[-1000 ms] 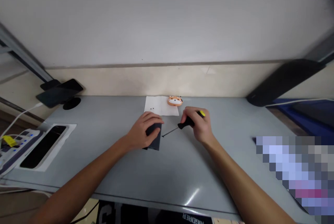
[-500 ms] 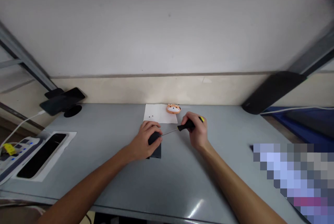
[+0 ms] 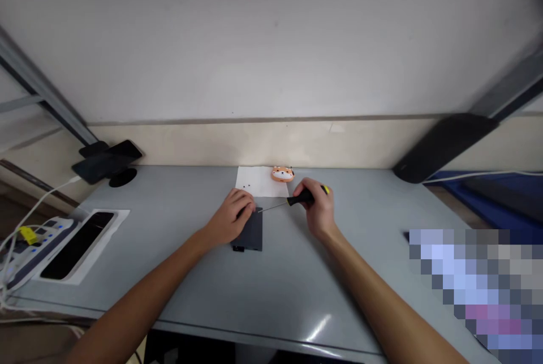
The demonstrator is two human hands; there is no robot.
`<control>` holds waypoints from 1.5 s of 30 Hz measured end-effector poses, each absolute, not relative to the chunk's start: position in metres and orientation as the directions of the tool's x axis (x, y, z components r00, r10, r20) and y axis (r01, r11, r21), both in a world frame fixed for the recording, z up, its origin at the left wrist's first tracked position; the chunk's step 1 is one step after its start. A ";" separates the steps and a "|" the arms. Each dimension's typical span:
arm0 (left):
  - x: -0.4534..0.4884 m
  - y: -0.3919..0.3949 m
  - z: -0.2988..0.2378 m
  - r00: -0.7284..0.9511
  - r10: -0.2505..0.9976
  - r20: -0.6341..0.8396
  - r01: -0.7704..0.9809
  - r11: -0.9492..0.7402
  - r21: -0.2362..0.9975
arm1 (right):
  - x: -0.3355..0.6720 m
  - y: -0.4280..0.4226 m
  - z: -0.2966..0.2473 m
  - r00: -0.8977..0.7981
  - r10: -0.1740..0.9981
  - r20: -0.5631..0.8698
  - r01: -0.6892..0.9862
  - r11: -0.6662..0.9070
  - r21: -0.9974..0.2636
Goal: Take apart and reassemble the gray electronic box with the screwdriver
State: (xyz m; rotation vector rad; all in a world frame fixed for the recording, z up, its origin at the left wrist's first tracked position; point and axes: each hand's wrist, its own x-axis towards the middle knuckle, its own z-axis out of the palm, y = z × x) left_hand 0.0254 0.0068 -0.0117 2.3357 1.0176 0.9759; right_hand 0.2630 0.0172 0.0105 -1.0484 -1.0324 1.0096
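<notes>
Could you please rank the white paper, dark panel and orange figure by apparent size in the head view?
1. white paper and dark panel: look alike; the left hand covers part of the panel, so unranked.
2. orange figure: plainly smallest.

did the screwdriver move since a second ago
Yes. The screwdriver has shifted farther from the person, closer to the white paper; its tip now meets the dark device at its far edge.

Two long, slim bare forearms (image 3: 158, 287), each ending in a bare hand: left hand (image 3: 231, 218), right hand (image 3: 317, 212).
</notes>
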 end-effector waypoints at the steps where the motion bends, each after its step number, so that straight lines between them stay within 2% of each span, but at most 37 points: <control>1: 0.022 0.011 -0.014 0.471 0.763 0.443 0.490 -0.643 0.588 | 0.263 0.018 0.010 0.204 0.967 0.151 -0.139 0.181 -0.974; 3: 0.013 0.024 -0.018 0.412 0.792 0.450 0.571 -0.609 0.550 | 0.261 0.018 0.011 0.201 0.970 0.134 -0.137 0.163 -0.977; 7: -0.003 0.061 -0.020 0.384 0.840 0.383 0.767 -0.521 0.375 | 0.255 0.014 0.015 0.212 0.971 0.115 -0.109 0.140 -0.984; 11: -0.001 0.095 -0.009 0.516 0.795 0.320 0.738 -0.602 0.305 | 0.254 0.011 0.020 0.174 0.970 0.172 -0.052 0.184 -0.982; 16: 0.013 0.109 0.004 0.646 0.719 0.257 0.675 -0.695 0.247 | 0.259 0.017 0.017 0.227 0.966 0.128 -0.082 0.150 -0.985; 21: 0.017 0.102 0.008 0.700 0.684 0.203 0.653 -0.729 0.205 | 0.264 0.024 0.012 0.272 0.956 0.109 -0.135 0.150 -0.979; 28: 0.027 0.102 0.011 0.712 0.694 0.112 0.676 -0.719 0.158 | 0.265 0.023 0.012 0.223 0.965 0.139 -0.109 0.167 -0.980; 33: 0.025 0.099 0.020 0.646 0.755 0.114 0.735 -0.655 0.177 | 0.266 0.023 0.011 0.226 0.967 0.118 -0.116 0.147 -0.982; 39: -0.004 0.068 0.019 0.533 0.828 0.176 0.784 -0.561 0.267 | 0.268 0.023 0.010 0.217 0.971 0.100 -0.146 0.133 -0.980; 45: -0.023 0.005 -0.014 0.439 0.874 0.206 0.678 -0.473 0.562 | 0.266 0.025 0.008 0.258 0.961 0.101 -0.144 0.142 -0.979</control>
